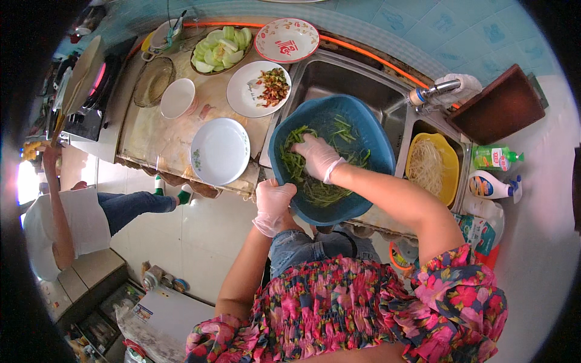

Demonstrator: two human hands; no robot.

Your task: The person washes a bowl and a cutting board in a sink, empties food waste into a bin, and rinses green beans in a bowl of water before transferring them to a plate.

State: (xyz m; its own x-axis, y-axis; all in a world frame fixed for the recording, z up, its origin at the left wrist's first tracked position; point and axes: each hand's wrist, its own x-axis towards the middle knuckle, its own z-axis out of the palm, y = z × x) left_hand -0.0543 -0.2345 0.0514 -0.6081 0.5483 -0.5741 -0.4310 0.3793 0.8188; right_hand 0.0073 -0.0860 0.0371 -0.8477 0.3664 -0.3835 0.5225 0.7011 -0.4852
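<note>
A blue plastic basin [382,136] sits over the front of the steel sink, with cut green vegetable stems [329,193] in it. My left hand [273,199], in a clear disposable glove, grips the basin's near left rim. Inside the basin, my right hand [315,156], gloved too, has its fingers curled into a clump of the greens at the left side. Its fingertips are partly hidden among the stems. A white plate with green leaf prints [221,152] lies to the left, close to the basin.
Left of the sink are a plate of chopped peppers [245,88], a white bowl [177,99] and a dish of sliced pale-green vegetable [222,50]. A yellow basket [447,174] holds bean sprouts. Bottles [490,184] stand at right. Another person [68,222] works at the stove.
</note>
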